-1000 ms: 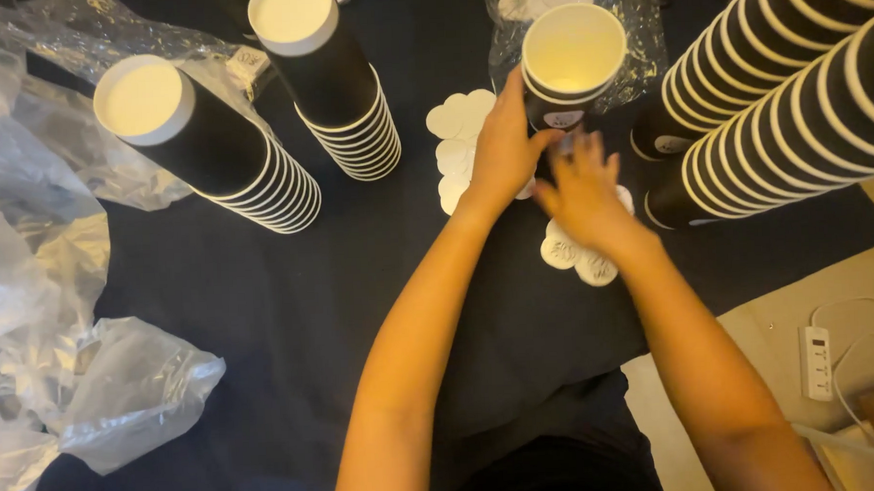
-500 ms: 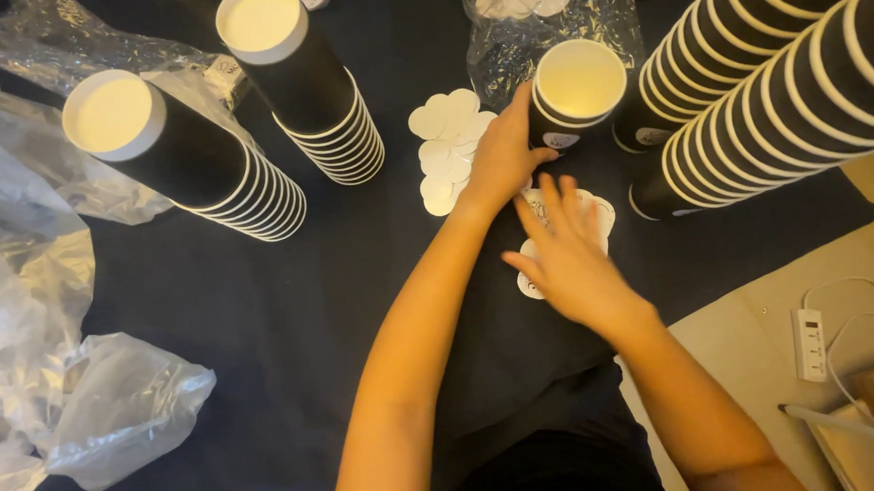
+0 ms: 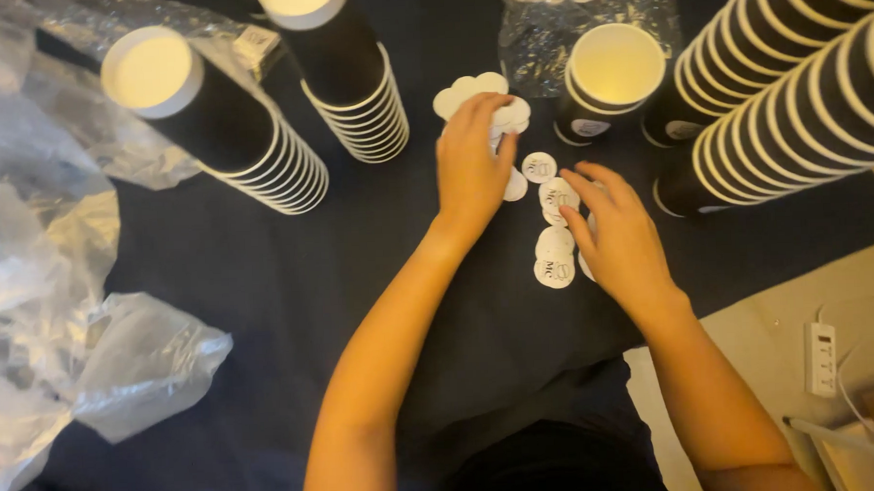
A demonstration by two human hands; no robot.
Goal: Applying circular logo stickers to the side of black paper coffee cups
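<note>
Several small round white paper stickers (image 3: 554, 243) lie scattered on the dark cloth (image 3: 264, 281), just in front of a single black paper cup (image 3: 606, 80). Left hand (image 3: 473, 167) rests on them, fingers curled together; right hand (image 3: 621, 234) lies flat beside them, fingers slightly apart. Stacked black cups (image 3: 790, 88) lean right of that cup.

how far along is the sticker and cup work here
Done: one black cup standing apart shows a round label on its side. In hand: the left hand rests on the pile of white stickers, the right hand on loose stickers. Left: the tall cup stacks nearby, whose sides show few labels.
</note>
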